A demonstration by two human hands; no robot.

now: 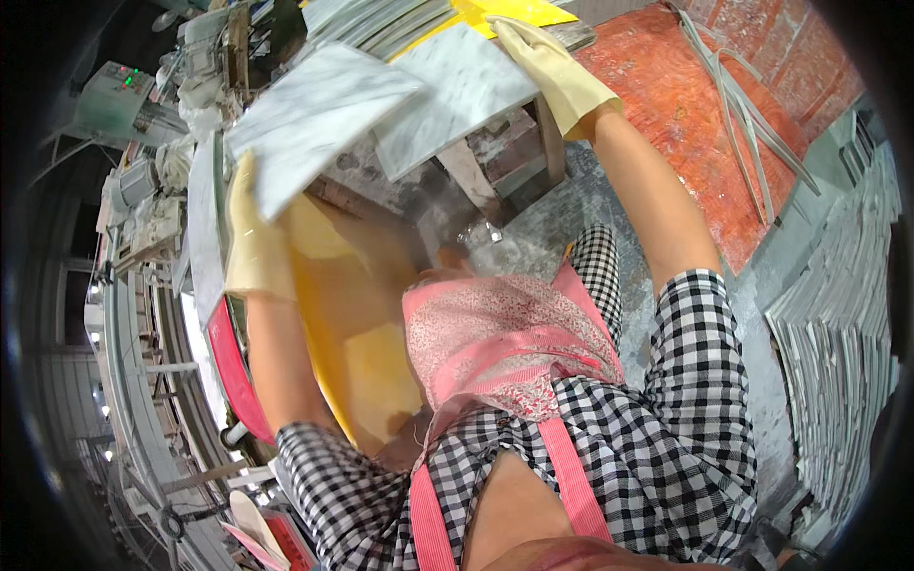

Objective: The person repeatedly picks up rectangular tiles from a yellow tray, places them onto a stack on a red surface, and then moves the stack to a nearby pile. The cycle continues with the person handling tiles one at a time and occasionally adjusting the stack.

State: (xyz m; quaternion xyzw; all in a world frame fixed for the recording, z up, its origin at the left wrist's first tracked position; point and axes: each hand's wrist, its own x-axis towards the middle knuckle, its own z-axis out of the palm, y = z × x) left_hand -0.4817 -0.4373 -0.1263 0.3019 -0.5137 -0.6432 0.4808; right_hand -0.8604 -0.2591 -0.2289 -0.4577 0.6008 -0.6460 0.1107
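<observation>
My left hand (249, 233), in a cream rubber glove, grips the left edge of a white, grey-veined marble tile (314, 119). That tile is tilted, slightly blurred, and overlaps a second marble tile (457, 90) to its right. Along the far right edge of the second tile lies my right hand (557, 76), gloved the same way, with its fingers closed at the tile's edge. Part of its grip is hidden. Both tiles are above a worn support frame (466, 176). Beyond them stands a row of similar tiles (381, 24) on edge, beside a yellow sheet (514, 11).
An orange-red slab (685, 124) with grey straps (738, 124) lies at the right. Farther right are stacked thin tiles (838, 324). A yellow panel (367, 333) stands close to my left arm. Conveyor-like machinery (143, 362) runs along the left, with a control box (112, 100) beyond.
</observation>
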